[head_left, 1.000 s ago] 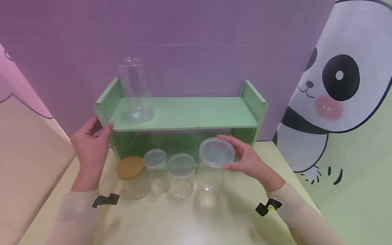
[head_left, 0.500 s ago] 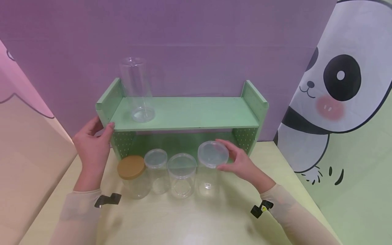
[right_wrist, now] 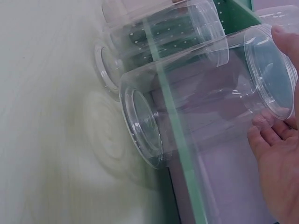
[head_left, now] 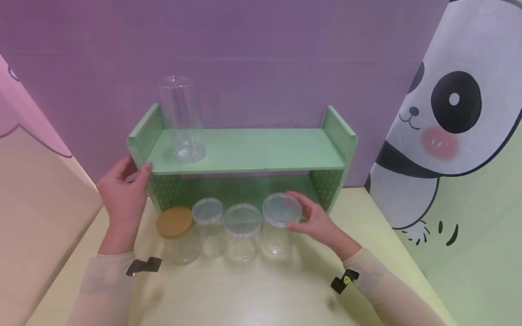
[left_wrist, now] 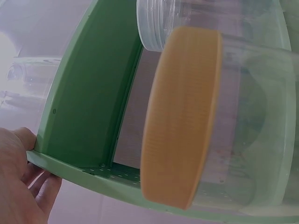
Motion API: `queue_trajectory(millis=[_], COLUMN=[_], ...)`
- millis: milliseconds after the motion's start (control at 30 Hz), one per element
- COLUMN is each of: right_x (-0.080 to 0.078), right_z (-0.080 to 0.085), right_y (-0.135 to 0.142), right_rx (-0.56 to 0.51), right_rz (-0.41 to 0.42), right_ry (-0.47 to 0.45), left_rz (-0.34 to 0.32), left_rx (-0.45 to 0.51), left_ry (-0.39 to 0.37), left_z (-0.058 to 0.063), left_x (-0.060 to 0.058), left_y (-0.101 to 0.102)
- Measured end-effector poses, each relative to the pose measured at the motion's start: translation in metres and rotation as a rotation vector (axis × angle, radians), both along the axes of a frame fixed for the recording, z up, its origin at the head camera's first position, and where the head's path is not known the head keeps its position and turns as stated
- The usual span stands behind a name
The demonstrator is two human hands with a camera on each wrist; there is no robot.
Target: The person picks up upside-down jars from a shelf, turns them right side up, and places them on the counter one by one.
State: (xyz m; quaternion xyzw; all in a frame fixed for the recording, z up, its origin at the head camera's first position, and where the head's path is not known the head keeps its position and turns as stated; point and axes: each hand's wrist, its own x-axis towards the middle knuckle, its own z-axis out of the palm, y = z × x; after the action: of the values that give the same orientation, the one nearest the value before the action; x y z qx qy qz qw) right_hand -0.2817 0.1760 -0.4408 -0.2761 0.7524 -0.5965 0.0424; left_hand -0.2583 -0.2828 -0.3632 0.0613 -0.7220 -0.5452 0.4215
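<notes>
My left hand (head_left: 124, 199) grips the left side of the green shelf unit (head_left: 261, 149), thumb on its front edge and fingers behind the side panel. My right hand (head_left: 317, 222) holds a clear jar (head_left: 281, 209) by its lidded top, thumb in front and fingers round the back. Upright, this jar ends the row on the right; in the right wrist view the clear jar's base (right_wrist: 145, 126) is right at the tabletop. To its left stand a wide clear jar (head_left: 242, 221), a narrower clear jar (head_left: 207, 212) and a jar with a wood-coloured lid (head_left: 174, 222).
A tall clear cylinder (head_left: 181, 113) stands on the upper shelf at the left. The pale table (head_left: 244, 294) stretches in front of the row of jars. Behind the unit rises a purple wall (head_left: 261, 68), with a panda picture (head_left: 448, 122) at the right.
My right hand has lowered the clear jar and brought it slightly left, beside the wide clear jar. The left hand stays on the shelf unit.
</notes>
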Motion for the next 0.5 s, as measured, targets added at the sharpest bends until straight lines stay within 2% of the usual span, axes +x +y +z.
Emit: queue_trajectory(millis=[200, 500], right_x=[0.0, 0.0], right_z=[-0.006, -0.013], right_y=[-0.001, -0.001], right_rx=[-0.005, 0.02], right_rz=[0.007, -0.005], right_ry=[-0.014, -0.011], left_rz=[-0.007, 0.019], left_rx=[0.007, -0.02], left_ry=[0.004, 0.003], left_z=[0.0, 0.001], left_x=[0.0, 0.002], left_y=[0.0, 0.002])
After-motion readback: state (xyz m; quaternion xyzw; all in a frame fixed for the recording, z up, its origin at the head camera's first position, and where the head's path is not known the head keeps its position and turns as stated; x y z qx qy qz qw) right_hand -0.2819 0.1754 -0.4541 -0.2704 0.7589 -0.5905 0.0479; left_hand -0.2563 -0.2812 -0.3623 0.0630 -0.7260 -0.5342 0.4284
